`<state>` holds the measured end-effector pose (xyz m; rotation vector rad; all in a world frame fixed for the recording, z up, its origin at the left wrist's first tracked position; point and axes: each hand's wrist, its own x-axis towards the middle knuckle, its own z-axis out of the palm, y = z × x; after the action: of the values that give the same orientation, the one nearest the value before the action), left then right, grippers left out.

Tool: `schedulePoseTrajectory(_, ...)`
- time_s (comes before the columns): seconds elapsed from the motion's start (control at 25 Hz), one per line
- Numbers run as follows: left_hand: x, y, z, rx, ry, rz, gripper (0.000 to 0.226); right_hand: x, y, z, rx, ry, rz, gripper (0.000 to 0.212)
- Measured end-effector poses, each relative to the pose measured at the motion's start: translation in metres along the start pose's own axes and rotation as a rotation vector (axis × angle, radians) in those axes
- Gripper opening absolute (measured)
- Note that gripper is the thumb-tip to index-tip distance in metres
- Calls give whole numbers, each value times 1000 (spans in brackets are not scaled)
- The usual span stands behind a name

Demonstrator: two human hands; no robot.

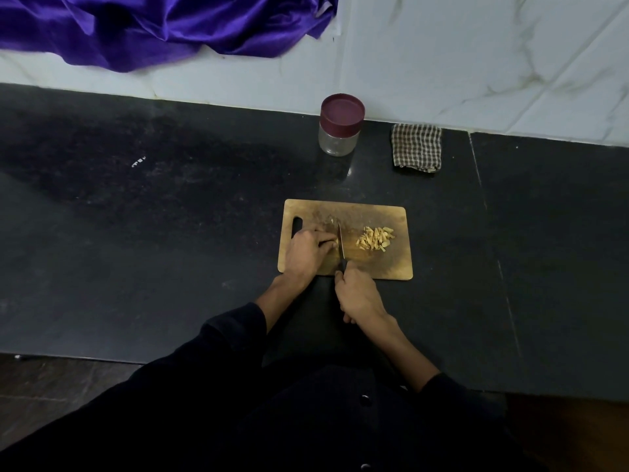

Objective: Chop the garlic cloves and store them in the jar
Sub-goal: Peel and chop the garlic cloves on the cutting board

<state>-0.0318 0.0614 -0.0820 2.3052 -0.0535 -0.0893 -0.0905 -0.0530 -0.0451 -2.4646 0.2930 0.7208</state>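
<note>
Low in the frame, dark sleeves reach up from the bottom edge toward the board, which lies just right of centre on the black counter. Its near edge sits well back from the counter's front lip, so nothing is close to falling off.

At the board's near edge the right hand is wrapped round the handle of the knife, whose blade points away across the board. Left of the blade, the left hand has its fingers curled down on a clove, holding it against the blade; only a sliver of it shows, so I cannot tell how much is left. Those fingertips touch or nearly touch the blade, which looks like the tightest spot.

Right of the blade, a pile of cut pieces lies on the board, apart from the knife and inside the right edge. By that, most of the chopping seems done, with this clove in hand.

Farther up, near the wall, the jar stands with its maroon lid on and looks empty. Storing has not begun: the lid must come off and the pieces go in. Bare counter lies between board and jar, so the path is free.

Right of the jar is a checked cloth. In the upper left, purple fabric hangs over the wall, well clear of the work.
</note>
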Motion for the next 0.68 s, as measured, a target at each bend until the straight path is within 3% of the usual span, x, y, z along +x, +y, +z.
schedulePoseTrajectory(0.68, -2, 3, 1, 16, 18, 15, 18, -16, 11, 16, -19, -62, 57, 27)
